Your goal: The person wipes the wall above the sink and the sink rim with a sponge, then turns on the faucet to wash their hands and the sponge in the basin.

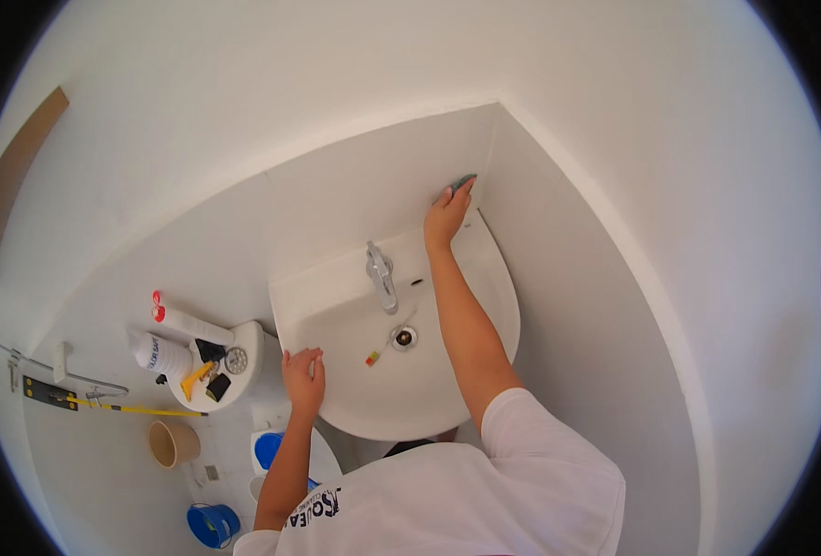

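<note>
My right hand (448, 214) presses a dark green scouring pad (463, 183) against the tiled wall (382, 187), close to the corner above the sink's back right. Only the pad's edge shows past my fingers. My left hand (303, 379) rests on the left rim of the white washbasin (368, 410), fingers spread a little, holding nothing. A chrome faucet (382, 278) stands at the back of the basin. Inside the bowl, a thin brush (373, 358) with a red and yellow-green end lies beside the open drain (404, 338).
Left of the sink, a toilet tank lid (250, 375) carries white bottles (195, 325), a yellow-handled scraper (195, 379), a round drain cover (236, 359) and dark pads. Lower down are a beige bucket (174, 443), a blue bucket (212, 525) and a yellow pole (153, 411).
</note>
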